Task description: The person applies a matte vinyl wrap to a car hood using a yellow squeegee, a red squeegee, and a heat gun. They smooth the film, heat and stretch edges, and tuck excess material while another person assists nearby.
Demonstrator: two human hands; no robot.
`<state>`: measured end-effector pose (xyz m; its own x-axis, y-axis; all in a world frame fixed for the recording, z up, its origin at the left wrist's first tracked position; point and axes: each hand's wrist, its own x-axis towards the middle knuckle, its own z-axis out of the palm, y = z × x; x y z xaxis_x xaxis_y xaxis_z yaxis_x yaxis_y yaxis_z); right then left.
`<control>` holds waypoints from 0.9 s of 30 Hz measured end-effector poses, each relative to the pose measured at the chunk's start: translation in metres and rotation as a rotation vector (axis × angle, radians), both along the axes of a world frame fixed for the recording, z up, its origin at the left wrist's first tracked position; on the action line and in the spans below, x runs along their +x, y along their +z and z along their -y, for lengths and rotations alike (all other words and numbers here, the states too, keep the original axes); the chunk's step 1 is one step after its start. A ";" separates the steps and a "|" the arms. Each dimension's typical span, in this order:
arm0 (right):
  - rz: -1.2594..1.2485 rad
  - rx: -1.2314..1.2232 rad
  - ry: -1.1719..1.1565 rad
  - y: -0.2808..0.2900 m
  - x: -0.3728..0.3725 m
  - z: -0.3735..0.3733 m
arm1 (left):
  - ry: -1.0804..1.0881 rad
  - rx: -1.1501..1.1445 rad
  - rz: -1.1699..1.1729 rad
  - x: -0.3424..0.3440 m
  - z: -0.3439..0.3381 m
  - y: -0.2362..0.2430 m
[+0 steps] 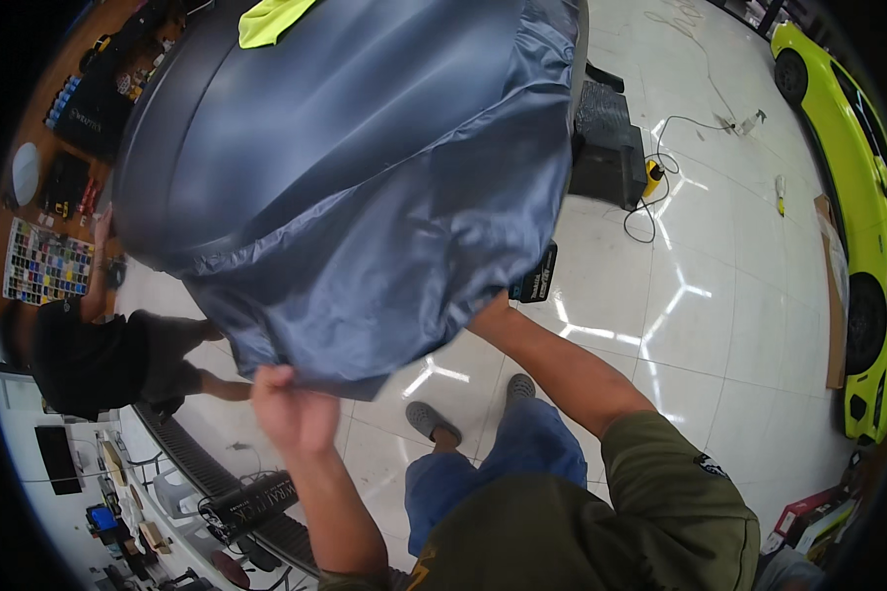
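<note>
A large sheet of glossy dark blue-grey vinyl film (365, 256) lies over a rounded car body panel (296, 108) and hangs off its near side in wrinkles. My left hand (301, 409) is closed on the film's near left corner, slightly blurred. At the near right edge, my right hand (493, 307) grips the film, with its fingers mostly hidden behind it. Between my hands the loose film sags, its lower edge above the floor. On top of the panel rests a bright yellow-green piece of cloth or film (271, 22).
At the left a co-worker in dark clothes (94, 355) stands close, beside a board of colour swatches (47, 261). A black case (606, 148) and a cable (665, 158) are right of the panel. A lime-green car (852, 197) stands far right. Shelving (168, 453) fills the lower left.
</note>
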<state>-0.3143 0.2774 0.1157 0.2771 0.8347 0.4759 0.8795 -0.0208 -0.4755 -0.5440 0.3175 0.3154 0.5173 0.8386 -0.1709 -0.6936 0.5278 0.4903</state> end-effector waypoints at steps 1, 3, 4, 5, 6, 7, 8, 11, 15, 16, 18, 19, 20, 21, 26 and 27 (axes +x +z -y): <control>-0.014 0.061 -0.005 -0.001 0.001 -0.004 | -0.021 -0.037 -0.048 -0.004 0.008 -0.009; 0.009 0.116 -0.032 0.003 0.007 -0.008 | -0.020 -0.132 -0.088 -0.016 0.015 -0.035; 0.021 0.138 -0.040 0.004 0.012 -0.008 | -0.009 -0.170 -0.112 -0.018 0.016 -0.046; 0.030 0.162 -0.054 0.004 0.016 -0.009 | 0.023 -0.189 -0.157 -0.017 0.018 -0.050; 0.038 0.186 -0.070 0.003 0.022 -0.007 | 0.056 -0.209 -0.202 -0.014 0.020 -0.054; 0.060 0.210 -0.086 0.005 0.030 -0.005 | 0.084 -0.223 -0.239 -0.011 0.022 -0.056; 0.078 0.236 -0.102 0.005 0.038 -0.004 | 0.071 -0.211 -0.243 -0.011 0.022 -0.059; 0.126 0.298 -0.140 0.008 0.058 0.004 | 0.086 -0.198 -0.257 -0.008 0.024 -0.063; 0.153 0.351 -0.161 0.005 0.065 0.014 | 0.100 -0.188 -0.262 -0.017 0.025 -0.068; 0.163 0.350 -0.170 0.004 0.068 0.017 | 0.089 -0.185 -0.253 -0.017 0.024 -0.069; 0.132 0.300 -0.192 0.004 0.068 0.024 | 0.077 -0.192 -0.241 -0.017 0.022 -0.073; 0.089 0.242 -0.197 0.004 0.066 0.025 | 0.079 -0.206 -0.244 -0.021 0.022 -0.078; 0.048 0.183 -0.207 0.004 0.066 0.027 | 0.080 -0.220 -0.246 -0.023 0.021 -0.082; 0.008 0.124 -0.215 0.004 0.064 0.030 | 0.067 -0.217 -0.240 -0.022 0.018 -0.087; -0.059 -0.445 -0.126 0.026 0.045 0.060 | -0.007 -0.177 -0.196 -0.024 0.016 -0.100; -0.079 -0.661 -0.075 0.025 0.040 0.068 | -0.051 -0.162 -0.180 -0.029 0.016 -0.099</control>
<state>-0.2742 0.2094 0.1412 0.3589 0.9207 -0.1532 0.8271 -0.3897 -0.4050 -0.5725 0.3012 0.2165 0.5073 0.7662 -0.3945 -0.5732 0.6418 0.5094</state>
